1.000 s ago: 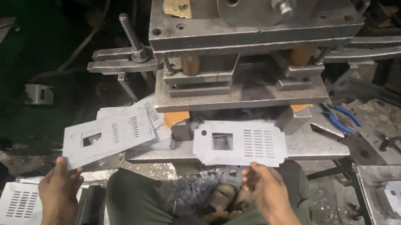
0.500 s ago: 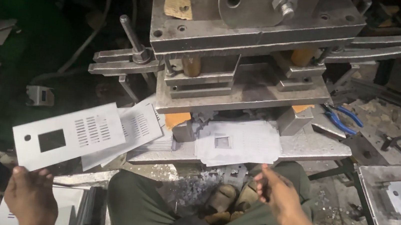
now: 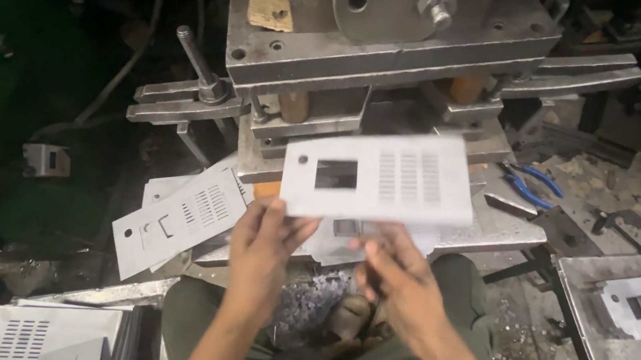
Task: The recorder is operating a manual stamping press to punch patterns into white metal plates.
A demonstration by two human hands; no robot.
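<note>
Nearest: seated person's lap, dark green trousers (image 3: 199, 323), both forearms rising from the bottom edge.

Left hand (image 3: 265, 242): fingers pressed together on the lower left edge of the plate (image 3: 381, 175), thumb side at the corner. It pinches the plate.

Right hand (image 3: 398, 273): fingers partly spread, tips up near the plate's lower edge at its middle. Blurred; cannot tell whether it touches or grips.

Plate: flat grey sheet with one square cutout on the left and slot rows to the right. Held in the air above both hands and in front of the press (image 3: 384, 42). Long axis runs left to right, slightly tilted. The left hand is the nearer one.

Left of the hands: punched plates (image 3: 171, 223) lie fanned on the press bed. Beyond, right: blue-handled pliers (image 3: 533, 184).
</note>
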